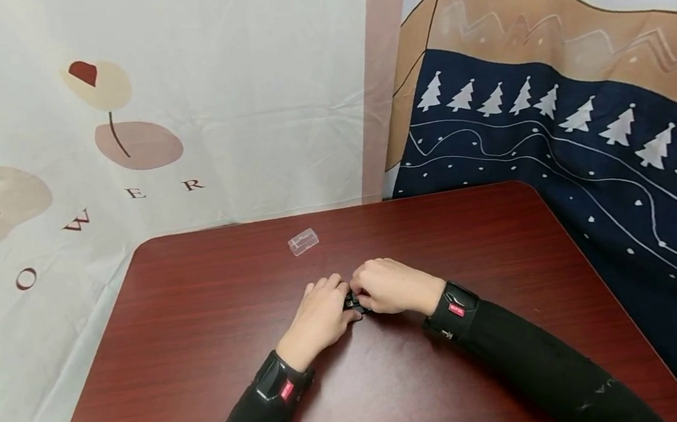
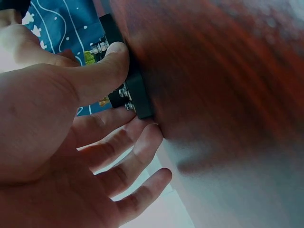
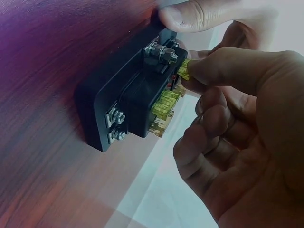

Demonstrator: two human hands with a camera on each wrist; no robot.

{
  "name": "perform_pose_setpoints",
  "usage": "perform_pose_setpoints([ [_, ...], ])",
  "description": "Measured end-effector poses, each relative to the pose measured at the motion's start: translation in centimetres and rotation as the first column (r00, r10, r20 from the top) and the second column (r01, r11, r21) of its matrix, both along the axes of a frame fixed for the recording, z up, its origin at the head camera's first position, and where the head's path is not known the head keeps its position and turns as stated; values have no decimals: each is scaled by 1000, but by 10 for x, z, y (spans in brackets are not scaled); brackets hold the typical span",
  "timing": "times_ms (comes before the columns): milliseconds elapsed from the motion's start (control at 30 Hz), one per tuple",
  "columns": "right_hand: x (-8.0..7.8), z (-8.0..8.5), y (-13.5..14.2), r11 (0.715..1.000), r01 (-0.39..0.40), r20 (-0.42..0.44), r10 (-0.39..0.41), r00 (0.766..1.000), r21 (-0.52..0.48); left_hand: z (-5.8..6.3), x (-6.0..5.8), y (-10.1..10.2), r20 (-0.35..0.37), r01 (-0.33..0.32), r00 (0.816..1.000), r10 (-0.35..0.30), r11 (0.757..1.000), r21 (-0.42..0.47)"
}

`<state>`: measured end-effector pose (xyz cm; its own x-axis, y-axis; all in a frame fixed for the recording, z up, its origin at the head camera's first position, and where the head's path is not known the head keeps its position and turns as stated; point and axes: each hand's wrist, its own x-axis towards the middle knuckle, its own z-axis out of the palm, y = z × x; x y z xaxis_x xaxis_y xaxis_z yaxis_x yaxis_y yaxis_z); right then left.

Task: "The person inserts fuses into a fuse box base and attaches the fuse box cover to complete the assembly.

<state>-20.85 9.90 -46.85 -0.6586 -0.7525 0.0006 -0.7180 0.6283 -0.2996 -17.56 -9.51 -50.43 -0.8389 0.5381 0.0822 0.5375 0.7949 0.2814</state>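
Note:
A black fuse block with metal screw terminals sits on the table between both hands. My left hand grips its base, the thumb over one long edge and fingers near an end. My right hand pinches a yellow blade fuse between thumb and index finger at the block's sockets; whether it is fully seated is hidden. Another yellow fuse stands in the block, with a pale tan fuse beside it. In the head view the hands mostly cover the block.
A clear plastic cover lies on the reddish-brown table, beyond the hands and toward the far edge. Printed cloths hang behind the table.

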Motion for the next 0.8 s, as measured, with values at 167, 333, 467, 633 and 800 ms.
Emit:
perform_pose_setpoints([
  [167, 3, -2, 1, 1000, 26, -9, -26, 1000, 6, 1, 1, 1, 2, -5, 1000, 5, 1000, -1],
  [333, 7, -3, 3, 999, 39, -42, -40, 998, -20, 1, 1, 2, 3, -5, 1000, 5, 1000, -6],
  [467, 5, -4, 9, 998, 46, -37, -47, 998, -41, 1, 1, 2, -7, -4, 1000, 4, 1000, -10],
  [633, -1, 4, 22, 993, 79, -30, -82, 996, -89, 2, 1, 3, -20, -3, 1000, 3, 1000, 7],
  [800, -6, 11, 37, 978, 148, 2, -150, 989, -143, 5, 2, 2, -4, -8, 1000, 8, 1000, 9],
])
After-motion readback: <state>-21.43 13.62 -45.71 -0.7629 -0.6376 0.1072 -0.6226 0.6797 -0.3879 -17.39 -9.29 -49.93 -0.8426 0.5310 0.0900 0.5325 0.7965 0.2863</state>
